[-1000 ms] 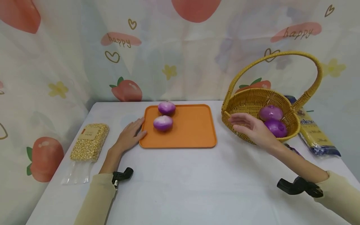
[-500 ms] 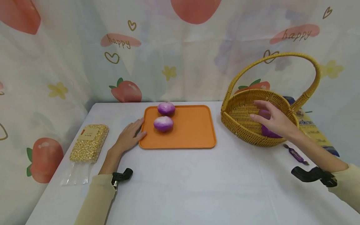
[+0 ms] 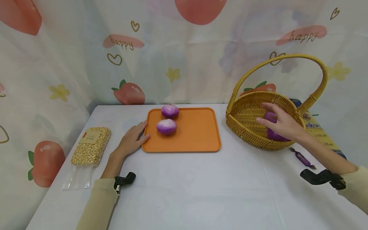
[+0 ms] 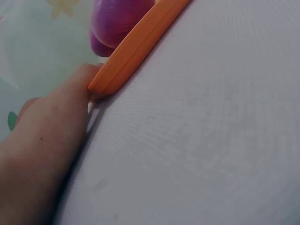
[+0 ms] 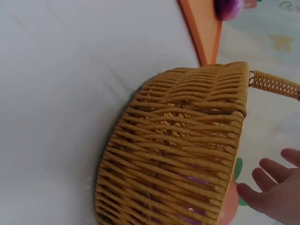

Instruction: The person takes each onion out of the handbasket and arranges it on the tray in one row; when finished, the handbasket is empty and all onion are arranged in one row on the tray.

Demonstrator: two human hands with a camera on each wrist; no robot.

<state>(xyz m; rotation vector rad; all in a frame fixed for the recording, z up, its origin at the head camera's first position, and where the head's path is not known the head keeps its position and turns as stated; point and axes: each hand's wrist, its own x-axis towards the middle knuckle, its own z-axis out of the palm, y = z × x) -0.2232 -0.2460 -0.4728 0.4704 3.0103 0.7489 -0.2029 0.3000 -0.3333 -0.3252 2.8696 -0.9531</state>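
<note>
My left hand (image 3: 133, 138) rests with straight fingers along the left rim of an orange tray (image 3: 198, 131); the left wrist view shows its thumb side against the tray edge (image 4: 124, 63). On the tray lie two purple onions, a nearer onion (image 3: 166, 126) and a farther onion (image 3: 170, 111). Over the wicker basket (image 3: 244, 134) hovers my right hand (image 3: 283, 124), fingers spread and holding nothing. Beneath it, two more purple onions, a front onion (image 3: 276, 135) and a back onion (image 3: 269, 117), sit in the basket, partly hidden by the hand.
The basket's tall handle (image 3: 287, 56) arches above its opening. A wrapped purple candy (image 3: 303, 158) lies in front of it, and a yellow and blue packet (image 3: 319, 134) to its right. On the left lies a bag of corn kernels (image 3: 91, 147). Patterned cloth hangs behind.
My right hand has moved right, from the basket's left front to over the onions inside, and has hardly moved in the last half second. The left hand stays on the tray.
</note>
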